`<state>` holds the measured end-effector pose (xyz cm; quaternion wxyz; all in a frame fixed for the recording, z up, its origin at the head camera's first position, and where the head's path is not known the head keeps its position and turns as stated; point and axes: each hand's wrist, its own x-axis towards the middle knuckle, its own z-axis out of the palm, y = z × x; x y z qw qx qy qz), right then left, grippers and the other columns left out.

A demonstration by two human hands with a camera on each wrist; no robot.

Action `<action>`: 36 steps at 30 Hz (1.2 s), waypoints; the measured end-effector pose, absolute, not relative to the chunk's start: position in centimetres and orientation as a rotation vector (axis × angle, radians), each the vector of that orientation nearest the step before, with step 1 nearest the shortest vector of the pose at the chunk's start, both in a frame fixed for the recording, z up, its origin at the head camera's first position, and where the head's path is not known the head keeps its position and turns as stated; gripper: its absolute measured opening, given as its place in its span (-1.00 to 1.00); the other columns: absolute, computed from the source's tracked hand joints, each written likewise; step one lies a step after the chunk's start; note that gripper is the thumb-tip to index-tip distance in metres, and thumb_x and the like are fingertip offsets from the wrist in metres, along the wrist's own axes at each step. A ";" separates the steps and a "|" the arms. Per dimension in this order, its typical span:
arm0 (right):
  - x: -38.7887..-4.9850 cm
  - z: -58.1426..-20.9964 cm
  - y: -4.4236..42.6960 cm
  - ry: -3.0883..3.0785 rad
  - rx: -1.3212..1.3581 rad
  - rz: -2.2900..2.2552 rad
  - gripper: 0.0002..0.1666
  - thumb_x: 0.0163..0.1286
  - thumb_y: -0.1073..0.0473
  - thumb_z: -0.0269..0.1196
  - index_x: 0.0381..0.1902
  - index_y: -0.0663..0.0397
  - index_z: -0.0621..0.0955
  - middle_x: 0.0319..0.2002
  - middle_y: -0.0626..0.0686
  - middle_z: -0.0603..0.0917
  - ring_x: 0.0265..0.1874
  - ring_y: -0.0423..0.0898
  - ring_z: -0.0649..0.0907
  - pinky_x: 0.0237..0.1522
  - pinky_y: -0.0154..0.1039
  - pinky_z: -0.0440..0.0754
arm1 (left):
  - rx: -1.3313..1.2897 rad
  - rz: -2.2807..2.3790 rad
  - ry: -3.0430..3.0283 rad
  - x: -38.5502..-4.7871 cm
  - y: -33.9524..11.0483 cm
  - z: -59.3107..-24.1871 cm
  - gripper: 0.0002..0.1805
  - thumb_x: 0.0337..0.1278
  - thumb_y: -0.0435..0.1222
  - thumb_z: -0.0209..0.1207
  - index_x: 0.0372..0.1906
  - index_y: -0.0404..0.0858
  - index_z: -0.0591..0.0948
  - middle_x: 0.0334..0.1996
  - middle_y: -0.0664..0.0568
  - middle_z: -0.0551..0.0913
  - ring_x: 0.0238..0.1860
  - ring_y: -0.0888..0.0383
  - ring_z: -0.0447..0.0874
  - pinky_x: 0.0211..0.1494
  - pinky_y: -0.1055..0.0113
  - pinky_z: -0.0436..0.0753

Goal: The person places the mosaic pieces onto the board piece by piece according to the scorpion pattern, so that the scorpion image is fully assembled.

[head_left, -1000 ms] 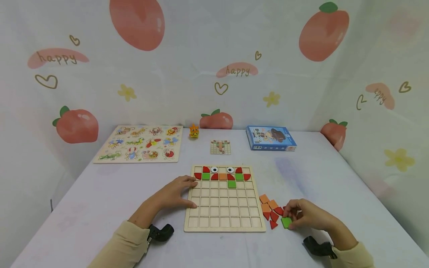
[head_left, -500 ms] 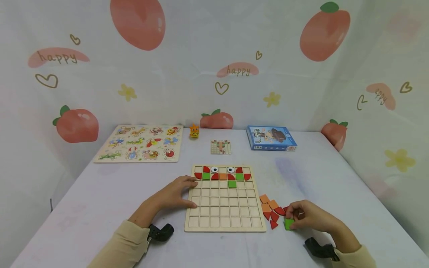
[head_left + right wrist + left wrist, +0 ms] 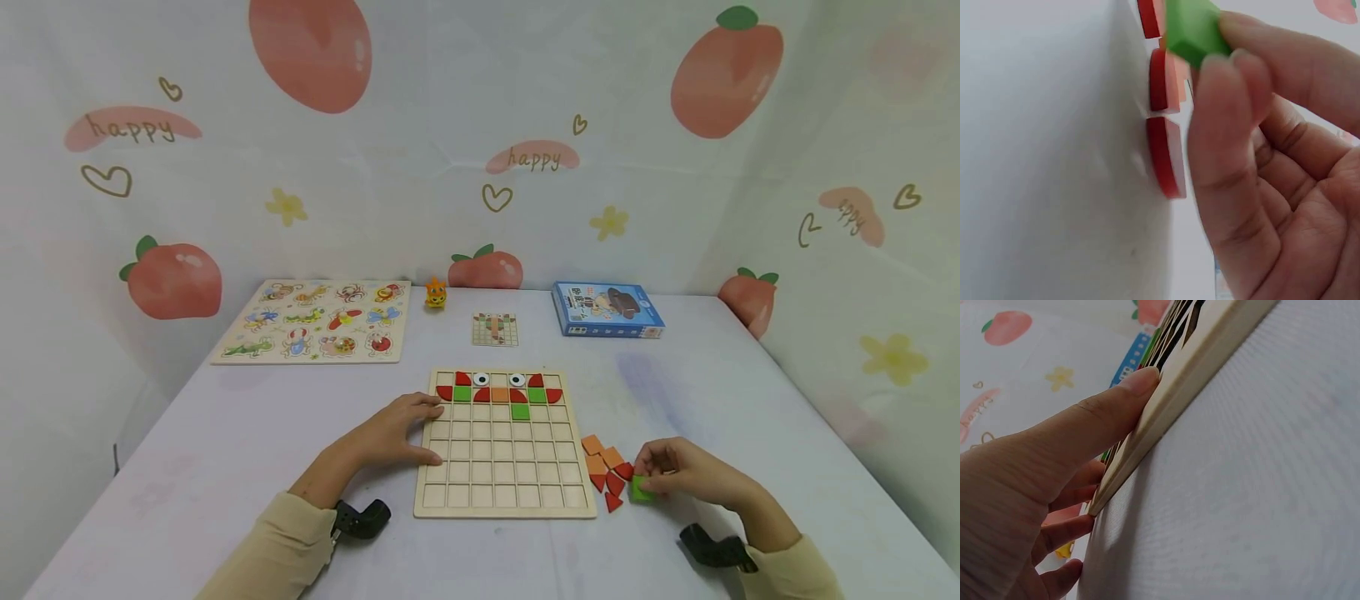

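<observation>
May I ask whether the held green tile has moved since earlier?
Yes, the green tile has moved slightly up the head view, against the wooden board.

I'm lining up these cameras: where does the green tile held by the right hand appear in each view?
Head: green tile below and right of centre, in the right hand.
Left wrist: not in it.
Right wrist: at the top edge, just right of centre.
Shared landmark, head and right wrist only: red pieces beside it.

The backdrop (image 3: 420, 100) plainly reads "happy" twice; print on the blue box (image 3: 608, 309) is unclear.
</observation>
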<state>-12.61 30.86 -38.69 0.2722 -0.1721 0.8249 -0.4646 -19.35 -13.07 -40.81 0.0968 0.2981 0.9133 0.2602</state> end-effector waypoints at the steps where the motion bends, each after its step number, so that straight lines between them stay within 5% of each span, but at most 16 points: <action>1: -12.8 -38.6 30.8 2.220 -0.455 -1.256 -0.72 0.27 0.22 0.23 -0.22 0.39 0.52 -0.45 -0.01 0.53 -0.51 -0.28 0.51 -0.48 -0.42 0.54 | 0.883 0.771 2.705 -19.4 -13.1 -40.8 -0.13 -0.22 0.10 0.38 0.23 -0.29 0.45 0.28 -0.07 0.37 0.35 -0.09 0.23 0.38 -0.03 0.28; 24: -18.0 -37.7 23.7 2.222 -0.580 -1.254 -0.76 0.26 0.20 0.25 -0.27 0.33 0.55 -0.51 -0.03 0.54 -0.61 -0.21 0.46 -0.57 -0.36 0.50 | 0.895 0.780 2.698 -19.4 -13.1 -40.8 -0.13 -0.23 0.10 0.38 0.22 -0.30 0.45 0.29 -0.09 0.37 0.34 -0.10 0.24 0.38 -0.03 0.28; 36: -20.0 -36.6 19.3 2.201 -0.618 -1.294 -0.75 0.27 0.21 0.25 -0.23 0.34 0.56 -0.47 -0.01 0.59 -0.57 -0.18 0.56 -0.40 -0.19 0.65 | 0.884 0.797 2.679 -19.5 -13.2 -40.8 -0.12 -0.23 0.11 0.38 0.24 -0.27 0.45 0.30 -0.07 0.36 0.36 -0.08 0.23 0.39 -0.01 0.27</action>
